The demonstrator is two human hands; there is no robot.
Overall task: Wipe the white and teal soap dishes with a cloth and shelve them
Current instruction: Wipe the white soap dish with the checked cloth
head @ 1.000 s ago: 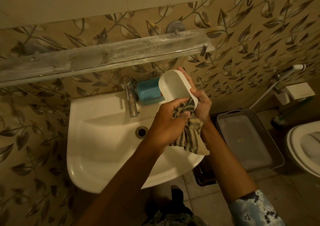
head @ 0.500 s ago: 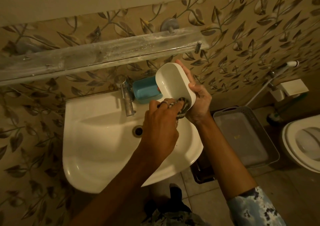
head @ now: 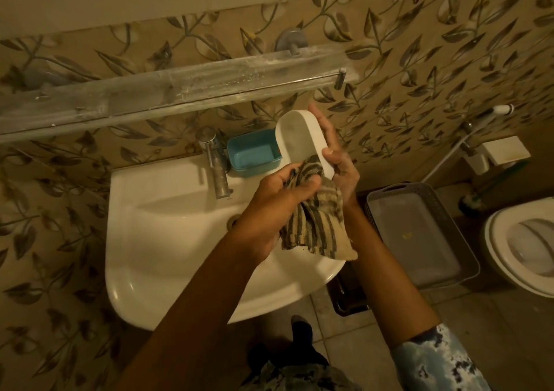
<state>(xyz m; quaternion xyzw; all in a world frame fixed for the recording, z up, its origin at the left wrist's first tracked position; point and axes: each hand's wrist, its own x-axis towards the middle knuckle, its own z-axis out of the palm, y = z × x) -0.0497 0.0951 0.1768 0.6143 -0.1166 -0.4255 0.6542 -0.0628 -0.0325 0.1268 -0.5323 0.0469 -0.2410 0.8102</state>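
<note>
— Where's the white soap dish (head: 301, 141)?

— Above the sink's (head: 168, 225) back right corner, tilted on edge with its hollow facing left. The right hand (head: 338, 162) wraps its outer side, fingers curled over the rim.

— And the other hand?

— The left hand (head: 275, 207) is closed around a striped cloth (head: 314, 222), pressing a bunched part against the dish's lower end; the rest hangs down over the basin.

— The teal soap dish (head: 254, 153)?

— It sits on the sink's back edge, between the tap (head: 217, 162) and the white dish, just left of it. The shelf (head: 168, 93) runs along the wall above.
</note>
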